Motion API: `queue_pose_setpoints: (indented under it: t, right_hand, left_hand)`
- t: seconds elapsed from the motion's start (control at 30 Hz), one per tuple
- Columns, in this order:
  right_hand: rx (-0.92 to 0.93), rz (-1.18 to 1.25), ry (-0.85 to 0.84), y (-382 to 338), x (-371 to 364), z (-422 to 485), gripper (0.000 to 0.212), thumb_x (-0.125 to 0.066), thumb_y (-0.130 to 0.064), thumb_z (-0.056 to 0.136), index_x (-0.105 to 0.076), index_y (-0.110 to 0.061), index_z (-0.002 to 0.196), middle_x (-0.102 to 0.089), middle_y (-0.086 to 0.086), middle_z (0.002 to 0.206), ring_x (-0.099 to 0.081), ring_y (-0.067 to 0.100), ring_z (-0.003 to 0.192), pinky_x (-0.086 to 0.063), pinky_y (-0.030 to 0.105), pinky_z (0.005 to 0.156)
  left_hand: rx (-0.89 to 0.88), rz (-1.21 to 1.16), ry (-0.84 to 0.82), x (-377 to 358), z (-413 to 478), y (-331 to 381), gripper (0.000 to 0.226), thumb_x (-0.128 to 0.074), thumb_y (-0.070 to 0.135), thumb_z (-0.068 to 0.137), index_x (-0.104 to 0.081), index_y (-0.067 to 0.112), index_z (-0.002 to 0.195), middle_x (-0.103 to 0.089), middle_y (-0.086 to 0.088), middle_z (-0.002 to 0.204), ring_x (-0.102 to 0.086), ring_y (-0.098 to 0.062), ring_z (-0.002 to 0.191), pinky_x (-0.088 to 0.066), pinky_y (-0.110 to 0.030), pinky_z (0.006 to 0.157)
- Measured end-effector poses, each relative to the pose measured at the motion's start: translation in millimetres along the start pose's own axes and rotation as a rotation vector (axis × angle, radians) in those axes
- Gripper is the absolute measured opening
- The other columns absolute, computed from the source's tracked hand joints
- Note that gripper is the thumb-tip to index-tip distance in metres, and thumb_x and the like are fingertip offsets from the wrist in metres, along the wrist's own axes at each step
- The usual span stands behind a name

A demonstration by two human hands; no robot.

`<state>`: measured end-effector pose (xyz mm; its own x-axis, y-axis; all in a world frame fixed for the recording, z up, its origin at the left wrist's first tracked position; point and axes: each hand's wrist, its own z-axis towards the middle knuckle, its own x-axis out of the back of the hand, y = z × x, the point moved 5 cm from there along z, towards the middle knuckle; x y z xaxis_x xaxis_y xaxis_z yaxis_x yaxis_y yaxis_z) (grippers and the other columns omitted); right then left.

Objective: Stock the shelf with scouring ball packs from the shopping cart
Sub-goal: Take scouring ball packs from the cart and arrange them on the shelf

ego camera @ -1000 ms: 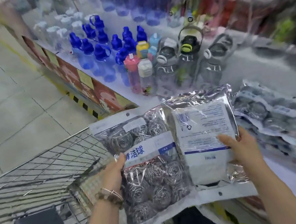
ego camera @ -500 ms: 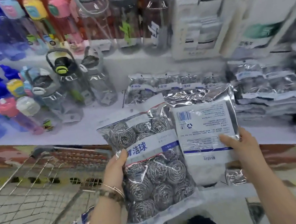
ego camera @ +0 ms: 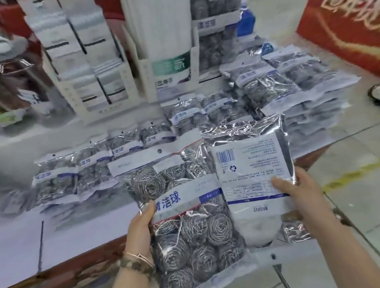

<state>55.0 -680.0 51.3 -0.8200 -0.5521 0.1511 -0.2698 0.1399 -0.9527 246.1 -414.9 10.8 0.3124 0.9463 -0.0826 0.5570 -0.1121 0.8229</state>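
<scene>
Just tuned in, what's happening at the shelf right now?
A person is stocking scouring ball packs. The left hand holds one pack front side up, steel balls showing through the clear film. The right hand holds a second pack back side up, barcode and printed label facing the camera. Both packs are in the air in front of the shelf, not yet set down. A row of the same packs already lies on it, with taller stacks to the right.
</scene>
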Motion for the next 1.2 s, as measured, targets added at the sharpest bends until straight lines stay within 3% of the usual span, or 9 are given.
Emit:
queue_pose_setpoints:
  t: [0.07,0.17,0.33,0.57,0.83,0.9,1.0,1.1,1.2]
  right_hand:
    - [-0.001,-0.011,0.029,1,33,15,0.02,-0.067,-0.01,0.084,-0.062,-0.017,0.103,-0.07,0.004,0.101,-0.067,0.022,0.088,-0.054,0.038,0.075]
    - [-0.001,-0.002,0.073,1,77,35,0.028,-0.066,-0.008,0.084,-0.061,-0.013,0.111,-0.07,0.005,0.104,-0.067,0.025,0.091,-0.054,0.041,0.079]
    - [-0.023,0.026,0.161,3,129,64,0.025,-0.068,-0.01,0.083,-0.063,-0.014,0.107,-0.071,0.008,0.102,-0.068,0.031,0.091,-0.055,0.048,0.081]
    - [-0.049,0.123,0.195,-14,158,110,0.032,-0.073,-0.018,0.079,-0.061,-0.018,0.108,-0.072,0.008,0.1,-0.069,0.034,0.086,-0.05,0.033,0.059]
    - [-0.039,0.128,0.232,-68,170,188,0.022,-0.066,-0.012,0.085,-0.061,-0.019,0.105,-0.072,0.011,0.099,-0.069,0.037,0.081,-0.057,0.053,0.064]
    - [-0.03,0.125,0.219,-85,168,210,0.023,-0.066,-0.013,0.085,-0.061,-0.017,0.108,-0.072,0.012,0.096,-0.069,0.035,0.074,-0.054,0.037,0.047]
    - [-0.02,0.106,0.22,-106,167,240,0.022,-0.066,-0.014,0.086,-0.062,-0.016,0.107,-0.072,0.011,0.091,-0.067,0.028,0.063,-0.048,0.026,0.04]
    - [-0.016,0.086,0.207,-119,171,269,0.014,-0.066,-0.016,0.086,-0.064,-0.017,0.099,-0.071,0.008,0.082,-0.065,0.023,0.054,-0.045,0.025,0.038]
    - [-0.018,0.064,0.209,-128,182,295,0.01,-0.066,-0.018,0.086,-0.063,-0.016,0.095,-0.062,0.003,0.065,-0.053,0.012,0.036,-0.038,0.02,0.034]
  left_hand:
    - [0.041,-0.01,-0.037,-40,6,-6,0.035,-0.066,0.047,0.075,-0.076,0.014,0.075,-0.07,-0.017,0.092,-0.061,-0.038,0.098,-0.037,-0.055,0.102]
    - [0.107,-0.056,-0.066,-94,9,-10,0.033,-0.066,0.039,0.08,-0.073,0.006,0.085,-0.069,-0.022,0.09,-0.062,-0.035,0.084,-0.042,-0.055,0.096]
    - [0.161,-0.061,-0.123,-162,17,-10,0.033,-0.066,0.038,0.081,-0.07,0.005,0.083,-0.069,-0.017,0.074,-0.061,-0.029,0.066,-0.049,-0.046,0.081]
    - [0.152,-0.085,-0.215,-229,45,19,0.033,-0.062,0.042,0.083,-0.069,0.01,0.074,-0.068,-0.012,0.064,-0.062,-0.024,0.052,-0.049,-0.036,0.066]
    - [0.154,-0.117,-0.293,-296,109,61,0.039,-0.063,0.048,0.08,-0.075,0.016,0.062,-0.07,-0.009,0.067,-0.062,-0.025,0.066,-0.047,-0.042,0.083]
    - [0.155,-0.113,-0.281,-309,125,76,0.038,-0.065,0.047,0.078,-0.074,0.014,0.062,-0.068,-0.009,0.065,-0.061,-0.024,0.061,-0.048,-0.039,0.078]
    - [0.117,-0.104,-0.276,-331,146,100,0.039,-0.065,0.045,0.079,-0.07,0.015,0.055,-0.065,-0.006,0.059,-0.058,-0.02,0.053,-0.047,-0.033,0.066]
    - [0.154,-0.102,-0.279,-347,163,111,0.039,-0.071,0.054,0.068,-0.073,0.015,0.067,-0.069,-0.011,0.078,-0.063,-0.027,0.071,-0.051,-0.039,0.079]
    - [0.17,-0.11,-0.245,-358,185,117,0.063,-0.08,0.064,0.043,-0.075,0.02,0.088,-0.065,-0.011,0.112,-0.06,-0.032,0.102,-0.041,-0.051,0.099]
